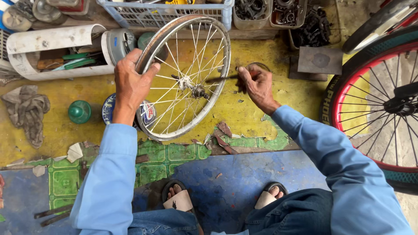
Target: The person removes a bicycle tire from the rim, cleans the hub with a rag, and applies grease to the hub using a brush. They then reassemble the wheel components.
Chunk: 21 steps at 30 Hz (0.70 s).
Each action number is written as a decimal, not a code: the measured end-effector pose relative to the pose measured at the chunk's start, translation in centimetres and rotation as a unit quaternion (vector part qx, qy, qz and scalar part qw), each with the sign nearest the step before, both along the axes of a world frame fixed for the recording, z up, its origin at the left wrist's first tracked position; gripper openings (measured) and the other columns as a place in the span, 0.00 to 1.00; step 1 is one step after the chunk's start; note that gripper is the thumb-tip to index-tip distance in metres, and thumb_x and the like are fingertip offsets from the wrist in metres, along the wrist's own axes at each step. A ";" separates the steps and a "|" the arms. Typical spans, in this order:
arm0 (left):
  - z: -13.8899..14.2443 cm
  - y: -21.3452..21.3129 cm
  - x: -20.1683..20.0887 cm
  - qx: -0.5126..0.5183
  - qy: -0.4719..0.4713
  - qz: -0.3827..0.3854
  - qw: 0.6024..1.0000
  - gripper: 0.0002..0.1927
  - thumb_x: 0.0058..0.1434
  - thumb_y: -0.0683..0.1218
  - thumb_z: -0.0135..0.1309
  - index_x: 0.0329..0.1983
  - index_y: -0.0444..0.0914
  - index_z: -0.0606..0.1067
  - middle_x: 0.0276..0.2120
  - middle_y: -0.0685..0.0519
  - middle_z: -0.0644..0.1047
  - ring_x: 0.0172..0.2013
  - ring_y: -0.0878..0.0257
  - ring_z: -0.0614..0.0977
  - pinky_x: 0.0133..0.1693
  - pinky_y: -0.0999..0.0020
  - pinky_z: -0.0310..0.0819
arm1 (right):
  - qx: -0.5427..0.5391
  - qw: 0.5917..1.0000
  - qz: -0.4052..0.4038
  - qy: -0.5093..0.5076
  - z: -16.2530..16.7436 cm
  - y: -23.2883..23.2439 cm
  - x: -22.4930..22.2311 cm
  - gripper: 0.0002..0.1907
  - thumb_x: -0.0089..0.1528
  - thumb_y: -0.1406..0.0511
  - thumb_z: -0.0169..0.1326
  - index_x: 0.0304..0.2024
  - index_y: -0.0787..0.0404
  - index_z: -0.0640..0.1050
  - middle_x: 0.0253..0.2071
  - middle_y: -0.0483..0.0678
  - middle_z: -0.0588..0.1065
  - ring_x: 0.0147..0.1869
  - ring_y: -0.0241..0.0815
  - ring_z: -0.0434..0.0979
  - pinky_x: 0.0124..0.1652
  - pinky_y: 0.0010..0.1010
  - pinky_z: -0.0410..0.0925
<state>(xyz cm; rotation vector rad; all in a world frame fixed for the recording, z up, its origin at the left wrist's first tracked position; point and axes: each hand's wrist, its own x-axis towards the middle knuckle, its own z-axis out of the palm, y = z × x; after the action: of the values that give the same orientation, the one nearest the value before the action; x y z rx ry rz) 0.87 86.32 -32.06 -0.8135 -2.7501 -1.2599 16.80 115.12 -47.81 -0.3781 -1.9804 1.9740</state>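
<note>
Bare spoked wheel [185,80], no tyre, stood tilted on the floor [244,109] at centre, its rim rusted along the far-left arc, hub [198,90] just right of middle.

Left hand [130,82] gripped the rim at its far-left edge, fingers closed over the metal, thumb along the inside. Right hand [257,87] sat just right of the wheel, fingers pinched shut on a thin dark tool [224,78] that reached in through the spokes toward the hub. Which tool it was, could not tell.

Both arms in blue sleeves [109,174]; sandalled feet [180,200] near, on blue flooring.

Floor yellow and worn, paint flaking, green patterned tiles [170,159] showing through near the wheel's near edge.

Left of the wheel: a round tin [109,109] partly behind the rim, a green cap [79,112], a grey rag [27,111]. Far left: a white cut pipe [48,43] lying on its side with tools inside. Far centre: a pale blue basket [161,13], and tubs of dark metal parts [252,11]. Far right: a grey square plate [320,60]. Right edge: a tyred wheel with a red rim [379,95].
</note>
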 end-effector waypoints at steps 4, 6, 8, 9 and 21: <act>0.2 0.2 0.4 0.003 -0.025 -0.010 1.000 0.07 0.62 0.43 0.64 0.40 0.37 0.79 0.28 0.51 0.80 0.28 0.63 0.78 0.34 0.64 0.71 | 0.069 0.996 0.054 0.013 1.4 0.0 0.3 0.14 0.69 0.61 0.55 0.47 0.67 0.78 0.34 0.53 0.81 0.28 0.37 0.81 0.25 0.29 0.80; 0.5 0.4 0.4 -0.006 -0.013 -0.002 1.000 0.08 0.61 0.43 0.65 0.39 0.36 0.78 0.27 0.51 0.79 0.27 0.61 0.77 0.34 0.63 0.70 | 0.090 0.994 0.066 0.008 2.2 0.0 0.5 0.13 0.70 0.62 0.54 0.47 0.67 0.79 0.33 0.53 0.81 0.28 0.38 0.81 0.25 0.29 0.78; 0.8 0.6 0.5 -0.008 0.007 -0.016 1.000 0.07 0.61 0.42 0.64 0.38 0.36 0.78 0.27 0.49 0.79 0.28 0.61 0.78 0.34 0.63 0.71 | 0.118 0.991 0.063 0.019 2.8 0.1 0.5 0.13 0.71 0.62 0.54 0.45 0.67 0.80 0.32 0.53 0.81 0.29 0.38 0.80 0.26 0.30 0.76; 0.9 0.8 0.6 -0.010 0.013 -0.026 1.000 0.07 0.61 0.42 0.64 0.37 0.35 0.78 0.27 0.49 0.79 0.28 0.61 0.79 0.35 0.62 0.72 | 0.135 0.989 0.049 0.031 3.0 0.1 0.4 0.13 0.72 0.62 0.54 0.44 0.68 0.80 0.31 0.53 0.81 0.29 0.39 0.80 0.27 0.30 0.75; 0.7 2.0 1.4 -0.021 0.025 -0.027 0.999 0.12 0.60 0.43 0.67 0.33 0.34 0.73 0.23 0.46 0.75 0.25 0.55 0.75 0.33 0.59 0.70 | 0.018 0.996 0.002 -0.084 0.5 1.5 1.5 0.16 0.70 0.59 0.55 0.38 0.67 0.80 0.27 0.53 0.79 0.22 0.36 0.74 0.20 0.30 0.70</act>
<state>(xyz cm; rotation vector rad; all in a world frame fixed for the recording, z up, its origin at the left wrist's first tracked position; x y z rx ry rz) 2.28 88.34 -31.32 -0.9158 -2.7426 -1.1765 18.29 116.65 -47.26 -0.5479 -2.1155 1.9649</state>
